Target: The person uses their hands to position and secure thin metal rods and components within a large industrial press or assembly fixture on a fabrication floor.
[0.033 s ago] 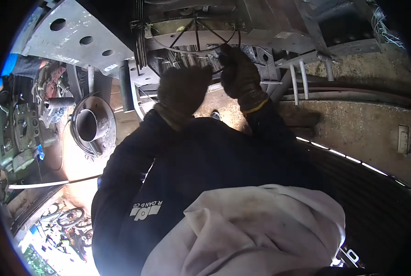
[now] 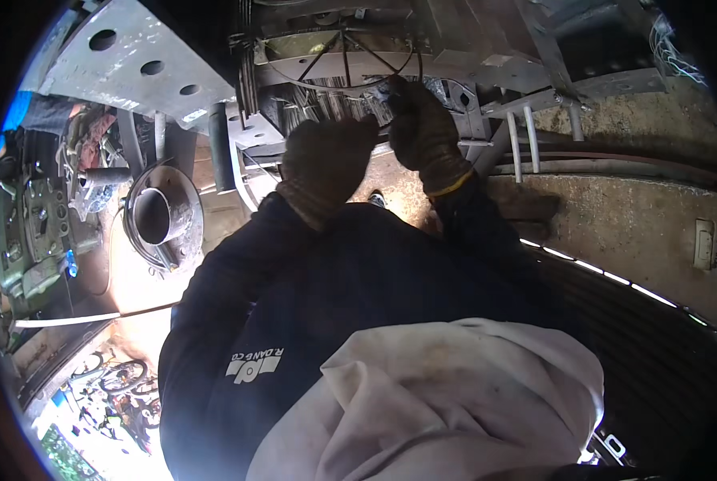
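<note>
Both my hands wear dark, soiled knit work gloves and are raised in front of me, close together. My left hand (image 2: 326,160) is a closed fist with its thumb side toward the right hand; anything inside it is hidden. My right hand (image 2: 424,132) is curled closed at the lower right edge of a thin wire hoop (image 2: 298,80). Dark rods (image 2: 345,60) cross the hoop like spokes. Whether the right fingers grip the hoop or something else cannot be made out. Behind the hands lies a bundle of thin metal rods (image 2: 318,104) on a steel frame.
A grey steel plate with round holes (image 2: 126,68) juts in at the upper left. Below it stands a round flanged metal pipe (image 2: 154,216). Pale upright bars (image 2: 521,144) and a stained board (image 2: 615,220) are on the right. Bicycles (image 2: 122,377) appear at the lower left.
My left hand has shifted slightly to the right, nearer the right hand. My right hand has moved very little, and the hoop looks unmoved.
</note>
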`<action>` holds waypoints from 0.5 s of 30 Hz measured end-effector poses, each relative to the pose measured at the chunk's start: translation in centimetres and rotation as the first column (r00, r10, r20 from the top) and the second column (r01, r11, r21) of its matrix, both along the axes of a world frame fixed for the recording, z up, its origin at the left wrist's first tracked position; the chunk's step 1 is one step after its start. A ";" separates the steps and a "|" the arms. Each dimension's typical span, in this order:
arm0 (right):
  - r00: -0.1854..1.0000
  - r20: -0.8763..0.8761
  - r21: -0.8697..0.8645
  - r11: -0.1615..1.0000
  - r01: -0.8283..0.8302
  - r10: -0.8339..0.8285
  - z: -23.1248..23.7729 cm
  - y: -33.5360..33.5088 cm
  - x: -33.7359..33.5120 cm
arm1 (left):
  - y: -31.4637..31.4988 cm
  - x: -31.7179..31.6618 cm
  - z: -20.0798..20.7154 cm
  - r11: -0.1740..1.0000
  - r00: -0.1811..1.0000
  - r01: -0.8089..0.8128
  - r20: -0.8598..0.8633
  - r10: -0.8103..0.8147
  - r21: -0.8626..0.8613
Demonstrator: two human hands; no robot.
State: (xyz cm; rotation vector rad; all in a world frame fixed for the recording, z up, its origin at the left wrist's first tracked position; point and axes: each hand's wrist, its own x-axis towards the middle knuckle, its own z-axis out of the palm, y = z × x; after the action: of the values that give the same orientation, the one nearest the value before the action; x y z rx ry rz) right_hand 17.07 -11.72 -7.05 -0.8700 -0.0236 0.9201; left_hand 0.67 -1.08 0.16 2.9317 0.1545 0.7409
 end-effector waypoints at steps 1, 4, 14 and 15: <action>0.975 -0.190 0.013 0.993 -0.113 0.114 0.6 -0.5 0.6 | -0.1 -0.4 -0.4 1.000 1.000 -0.010 0.007 0.010 -0.007; 0.972 -0.155 -0.076 0.983 0.165 -0.175 2.4 1.2 -2.3 | 2.4 -0.1 -1.7 0.998 1.000 0.024 -0.014 -0.025 -0.065; 0.754 0.585 -0.245 0.952 -0.186 0.298 10.9 3.1 -8.0 | 3.9 -7.9 3.6 0.950 0.960 -0.275 0.006 0.279 -0.145; 0.679 0.554 -0.304 0.876 -0.373 0.482 11.8 3.7 -7.7 | 4.2 -10.5 4.7 0.917 0.929 -0.356 0.035 0.367 -0.178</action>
State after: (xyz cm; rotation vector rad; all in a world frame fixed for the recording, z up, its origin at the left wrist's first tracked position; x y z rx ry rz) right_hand 9.38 -8.06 4.76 -1.3350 -0.7694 1.0440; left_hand -9.81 3.16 4.88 2.7395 0.7332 0.8247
